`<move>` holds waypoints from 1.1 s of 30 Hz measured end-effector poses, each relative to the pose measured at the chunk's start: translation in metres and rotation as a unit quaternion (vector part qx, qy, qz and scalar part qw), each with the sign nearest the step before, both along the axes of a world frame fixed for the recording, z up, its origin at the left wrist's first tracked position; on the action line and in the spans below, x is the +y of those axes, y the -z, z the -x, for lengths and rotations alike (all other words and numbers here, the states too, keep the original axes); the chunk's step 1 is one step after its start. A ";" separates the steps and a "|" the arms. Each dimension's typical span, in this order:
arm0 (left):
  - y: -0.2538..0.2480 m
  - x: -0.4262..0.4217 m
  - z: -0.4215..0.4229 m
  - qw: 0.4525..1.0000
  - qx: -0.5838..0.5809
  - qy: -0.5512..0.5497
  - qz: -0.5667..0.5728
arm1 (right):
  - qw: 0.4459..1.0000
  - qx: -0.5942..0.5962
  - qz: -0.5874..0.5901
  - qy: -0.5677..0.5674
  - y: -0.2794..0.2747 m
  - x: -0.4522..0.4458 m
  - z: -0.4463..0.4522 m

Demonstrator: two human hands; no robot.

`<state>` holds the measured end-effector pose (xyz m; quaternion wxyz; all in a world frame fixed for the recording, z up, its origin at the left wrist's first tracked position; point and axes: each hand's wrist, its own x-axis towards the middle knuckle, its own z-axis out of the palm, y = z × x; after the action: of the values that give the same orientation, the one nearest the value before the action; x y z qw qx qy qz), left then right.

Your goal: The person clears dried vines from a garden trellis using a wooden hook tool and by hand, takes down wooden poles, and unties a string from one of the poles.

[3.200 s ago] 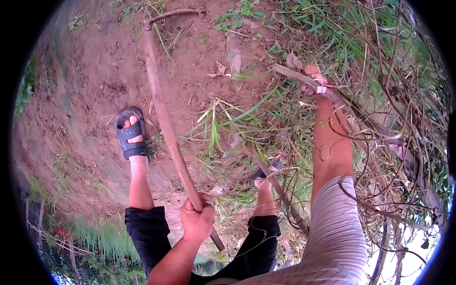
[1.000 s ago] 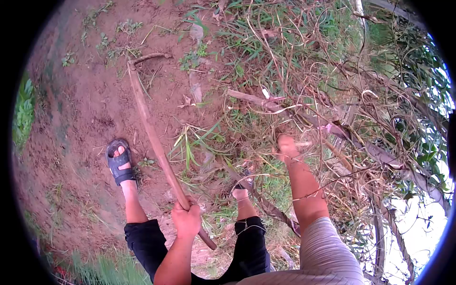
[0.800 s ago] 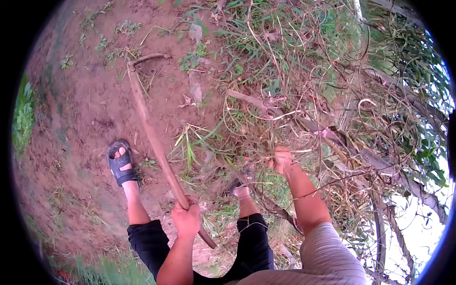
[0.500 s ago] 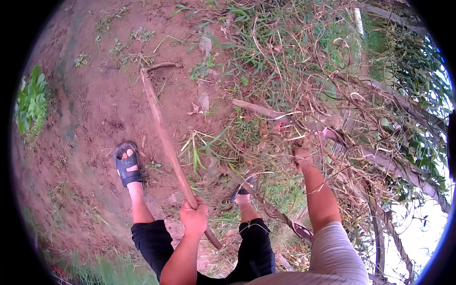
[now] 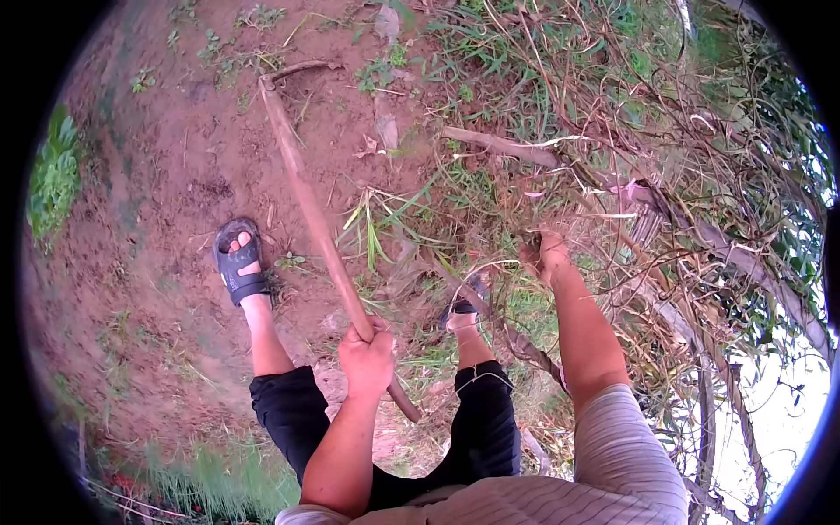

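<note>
My left hand is wrapped round the lower part of a long wooden handle. The handle slants up to the left and ends in a thin curved head resting over the reddish soil. Over on the right, my right hand is closed among dry vines and stems; the thin stems cross its fingers, and what it grips is too tangled to make out. A cut branch with a pink tie lies just above that hand.
My sandalled feet stand on the soil, one beside the handle, the other behind a slanting branch. Tangled vines and thick branches fill the right side. Leafy green plants grow at the far left.
My right hand has left the upper branch near its white tie and moved down into the dry stems. My left hand keeps its hold on the handle. The view has shifted.
</note>
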<state>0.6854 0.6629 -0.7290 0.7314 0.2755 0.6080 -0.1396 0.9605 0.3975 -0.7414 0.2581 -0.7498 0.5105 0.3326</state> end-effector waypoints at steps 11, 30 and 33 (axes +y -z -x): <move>-0.006 -0.001 -0.006 1.000 -0.017 -0.010 0.020 | 0.813 0.042 0.185 -0.551 -0.007 0.010 0.007; -0.343 0.283 0.082 0.921 -0.176 0.109 -0.329 | 0.814 0.061 0.025 -0.577 -0.514 0.027 0.235; -0.391 0.326 0.106 0.942 -0.215 0.082 -0.246 | 0.907 0.002 0.002 -0.422 -0.548 0.027 0.254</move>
<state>0.5790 0.9894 -0.3382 0.7404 0.5187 0.4271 0.0176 0.7069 0.4250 -0.1930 0.0910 -0.8953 0.1474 0.4105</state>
